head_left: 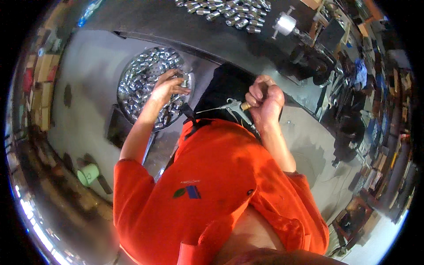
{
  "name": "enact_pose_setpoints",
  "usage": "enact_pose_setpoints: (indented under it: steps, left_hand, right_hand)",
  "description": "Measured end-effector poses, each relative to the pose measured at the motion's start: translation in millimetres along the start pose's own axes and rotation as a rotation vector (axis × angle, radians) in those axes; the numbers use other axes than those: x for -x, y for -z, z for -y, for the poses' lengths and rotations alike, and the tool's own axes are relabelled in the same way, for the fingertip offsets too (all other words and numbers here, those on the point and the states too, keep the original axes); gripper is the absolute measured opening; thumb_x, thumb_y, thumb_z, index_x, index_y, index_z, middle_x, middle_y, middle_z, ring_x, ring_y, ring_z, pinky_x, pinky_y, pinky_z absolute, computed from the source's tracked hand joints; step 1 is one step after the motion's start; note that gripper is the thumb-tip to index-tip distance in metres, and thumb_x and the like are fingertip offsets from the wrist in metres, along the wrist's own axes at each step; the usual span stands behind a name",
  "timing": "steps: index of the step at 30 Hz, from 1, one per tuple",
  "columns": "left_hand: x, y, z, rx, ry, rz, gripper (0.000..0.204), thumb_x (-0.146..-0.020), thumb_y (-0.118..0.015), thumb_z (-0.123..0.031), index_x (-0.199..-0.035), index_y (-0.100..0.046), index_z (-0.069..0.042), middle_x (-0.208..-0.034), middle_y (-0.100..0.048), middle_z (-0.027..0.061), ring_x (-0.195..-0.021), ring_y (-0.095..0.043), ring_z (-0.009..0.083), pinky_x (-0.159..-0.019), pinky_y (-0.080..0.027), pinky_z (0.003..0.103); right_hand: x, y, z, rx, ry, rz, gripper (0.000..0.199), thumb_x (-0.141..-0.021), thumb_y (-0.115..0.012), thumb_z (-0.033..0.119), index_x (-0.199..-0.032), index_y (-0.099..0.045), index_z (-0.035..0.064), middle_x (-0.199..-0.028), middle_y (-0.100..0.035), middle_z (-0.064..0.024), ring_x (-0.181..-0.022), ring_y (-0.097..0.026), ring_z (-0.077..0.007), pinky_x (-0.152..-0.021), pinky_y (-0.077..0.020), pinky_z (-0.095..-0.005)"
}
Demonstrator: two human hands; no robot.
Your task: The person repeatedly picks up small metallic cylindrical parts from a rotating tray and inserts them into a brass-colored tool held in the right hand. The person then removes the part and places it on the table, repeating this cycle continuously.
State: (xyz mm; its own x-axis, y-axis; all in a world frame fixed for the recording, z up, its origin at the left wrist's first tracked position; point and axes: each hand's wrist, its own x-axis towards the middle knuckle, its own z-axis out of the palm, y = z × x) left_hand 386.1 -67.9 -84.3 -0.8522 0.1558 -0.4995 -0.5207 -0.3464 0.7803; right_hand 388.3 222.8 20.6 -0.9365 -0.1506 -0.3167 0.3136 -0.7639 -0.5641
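My left hand (170,87) reaches over a round tray (118,93) heaped with small shiny metal fittings (140,81). Its fingers are bent and apart, and one fitting shows beside the fingertips. To the right, over my thigh, my right hand (266,99) is closed with the fingers curled in. Whatever it may hold is hidden by the fingers. A silver air blow gun (234,107) with a thin nozzle lies across my lap, its brass-coloured end (245,106) right beside that hand; I cannot tell whether they touch.
Ahead runs a dark workbench (150,20) with a pile of similar fittings (229,12). A cylindrical metal chuck (286,23) with cross handles stands to their right. Tools and a blue cloth (360,70) clutter the right side. A pale green bucket (88,174) is on the left floor.
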Motion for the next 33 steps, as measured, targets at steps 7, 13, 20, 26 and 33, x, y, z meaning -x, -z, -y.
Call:
enact_pose_setpoints:
  steps: [7, 13, 20, 26, 33]
  left_hand:
    - [10, -109, -2, 0.210, 0.048, 0.369, 0.019, -0.080, -0.052, -0.004, -0.096, -0.043, 0.001, -0.084, -0.055, 0.0145, -0.073, -0.061, 0.0362, -0.066, -0.053, 0.042]
    - [21, -148, 0, 0.270, 0.231, 0.381, 0.029, -0.085, -0.050, -0.018, -0.105, -0.045, 0.003, -0.081, -0.059, 0.0212, -0.070, -0.062, 0.0355, -0.063, -0.053, 0.041]
    - [28, -161, -6, 0.100, 0.120, 0.414, 0.036, -0.089, -0.044, -0.028, -0.097, -0.047, 0.007, -0.080, -0.059, 0.0231, -0.067, -0.062, 0.0312, -0.058, -0.053, 0.036]
    - [32, -169, -15, -0.042, 0.027, 0.375, 0.032, -0.084, -0.054, -0.022, -0.098, -0.047, 0.006, -0.073, -0.060, 0.0160, -0.061, -0.061, 0.0219, -0.058, -0.051, 0.028]
    - [44, -186, -10, -0.209, -0.172, 0.271, 0.021, -0.084, -0.054, -0.013, -0.092, -0.050, 0.006, -0.069, -0.059, 0.0128, -0.057, -0.059, 0.0172, -0.054, -0.049, 0.025]
  right_hand:
    - [1, -4, 6, -0.038, -0.024, 0.023, 0.017, -0.066, -0.039, 0.009, -0.073, -0.052, 0.0000, -0.053, -0.033, -0.0019, -0.047, -0.027, -0.0096, -0.041, -0.0189, -0.0223]
    - [-1, -8, 12, 0.017, 0.101, 0.030, 0.021, -0.066, -0.048, 0.022, -0.076, -0.051, 0.0037, -0.052, -0.030, 0.0007, -0.047, -0.025, -0.0082, -0.041, -0.0179, -0.0218]
    - [-7, -2, 12, 0.002, 0.276, 0.008, 0.019, -0.068, -0.047, 0.021, -0.075, -0.050, 0.0041, -0.051, -0.030, 0.0014, -0.044, -0.025, -0.0081, -0.040, -0.0191, -0.0221]
    - [-8, -2, 18, -0.007, 0.309, -0.005, 0.014, -0.068, -0.044, 0.016, -0.074, -0.050, 0.0048, -0.051, -0.031, 0.0014, -0.044, -0.026, -0.0079, -0.040, -0.0199, -0.0220]
    - [-8, -3, 13, -0.086, 0.281, -0.022, 0.014, -0.068, -0.042, 0.014, -0.074, -0.049, 0.0039, -0.051, -0.031, -0.0002, -0.044, -0.026, -0.0087, -0.039, -0.0199, -0.0221]
